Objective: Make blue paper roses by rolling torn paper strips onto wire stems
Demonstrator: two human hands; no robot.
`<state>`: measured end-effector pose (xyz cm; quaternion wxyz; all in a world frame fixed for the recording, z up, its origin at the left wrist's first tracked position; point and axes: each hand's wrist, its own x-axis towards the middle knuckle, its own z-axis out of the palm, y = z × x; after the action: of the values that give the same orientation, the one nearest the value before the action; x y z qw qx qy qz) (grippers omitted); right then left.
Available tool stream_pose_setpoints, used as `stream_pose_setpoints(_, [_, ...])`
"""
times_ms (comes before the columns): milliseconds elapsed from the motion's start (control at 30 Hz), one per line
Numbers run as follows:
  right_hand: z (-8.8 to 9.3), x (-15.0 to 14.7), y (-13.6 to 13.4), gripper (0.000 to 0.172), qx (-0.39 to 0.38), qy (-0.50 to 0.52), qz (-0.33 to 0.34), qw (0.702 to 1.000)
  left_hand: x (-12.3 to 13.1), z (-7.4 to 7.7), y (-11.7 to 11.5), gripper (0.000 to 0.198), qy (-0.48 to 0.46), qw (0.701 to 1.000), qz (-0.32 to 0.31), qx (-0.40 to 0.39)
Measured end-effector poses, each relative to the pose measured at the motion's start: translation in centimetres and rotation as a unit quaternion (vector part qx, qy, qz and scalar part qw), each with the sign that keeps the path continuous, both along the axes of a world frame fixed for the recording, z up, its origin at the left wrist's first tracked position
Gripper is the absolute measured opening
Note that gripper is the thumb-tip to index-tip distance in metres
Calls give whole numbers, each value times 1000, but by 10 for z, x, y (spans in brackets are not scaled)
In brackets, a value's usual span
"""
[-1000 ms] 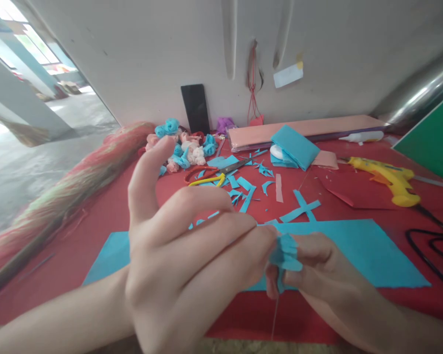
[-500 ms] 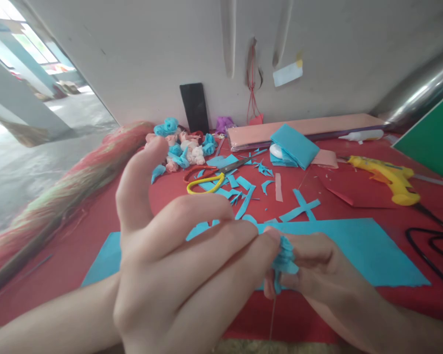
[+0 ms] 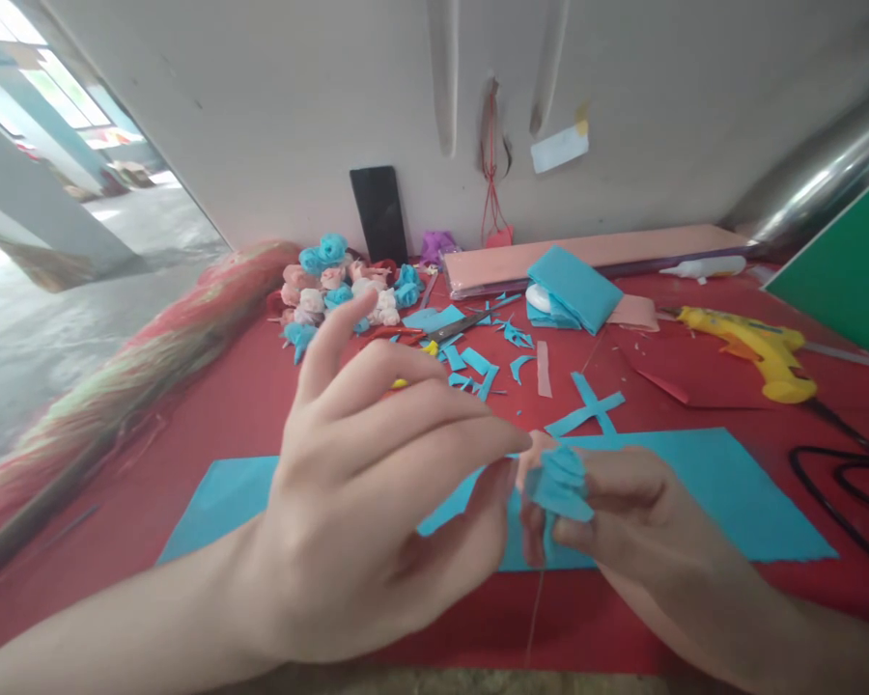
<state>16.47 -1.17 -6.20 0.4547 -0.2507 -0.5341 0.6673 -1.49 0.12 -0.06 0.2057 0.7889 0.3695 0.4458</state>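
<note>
My right hand [image 3: 637, 512] is closed on a small blue crepe-paper flower [image 3: 561, 483], pinching it near its base. A thin thread [image 3: 534, 618] hangs below the flower. To the left, my left hand [image 3: 383, 483] has its back to me, with the little finger raised and the other fingers stretched toward the flower. Its index fingertip and thumb come close to the petals, and nothing shows between them. Beneath both hands lies a long blue sheet of crepe paper [image 3: 731, 502] on the red table [image 3: 420, 642].
Scissors [image 3: 453, 330] lie among blue paper scraps [image 3: 478, 362]. Several rolled paper flowers [image 3: 333, 275] are heaped behind, near a leaning black phone [image 3: 378, 212]. A yellow glue gun [image 3: 760, 347] with its black cord [image 3: 818, 483] is at right, beside folded blue paper [image 3: 575, 290].
My left hand's fingertips have drawn back from the flower, and its thumb now shows. More of the flower is visible, still held in my right hand.
</note>
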Motion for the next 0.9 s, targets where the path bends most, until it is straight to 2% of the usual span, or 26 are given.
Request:
stream_pose_setpoints(67, [1, 2, 3, 10, 5, 14, -8, 1000, 0, 2, 1, 19, 78, 994, -33, 69])
stream_pose_setpoints(100, [2, 4, 4, 10, 7, 20, -9, 1000, 0, 1, 1, 17, 96, 992, -42, 70])
stream_pose_setpoints(167, [1, 6, 6, 10, 16, 20, -16, 1000, 3, -1, -1, 12, 96, 993, -62, 21])
stream_pose_setpoints(300, [3, 7, 9, 11, 69, -27, -29, 997, 5, -4, -3, 8, 15, 986, -95, -138])
stream_pose_setpoints(400, [9, 6, 12, 19, 148, -93, -61, 983, 4, -6, -1, 8, -52, 950, -129, -278])
stream_pose_setpoints(500, [13, 7, 14, 23, 225, -125, -87, 962, 2, -8, 3, 12, -106, 909, -160, -371])
stream_pose_setpoints(700, [9, 10, 17, 18, 253, -136, -85, 954, 2, -10, 4, 10, -155, 854, -166, -467])
stream_pose_setpoints(900, [11, 9, 18, 21, 259, -151, -85, 950, 3, -11, 2, 13, -199, 847, -170, -464])
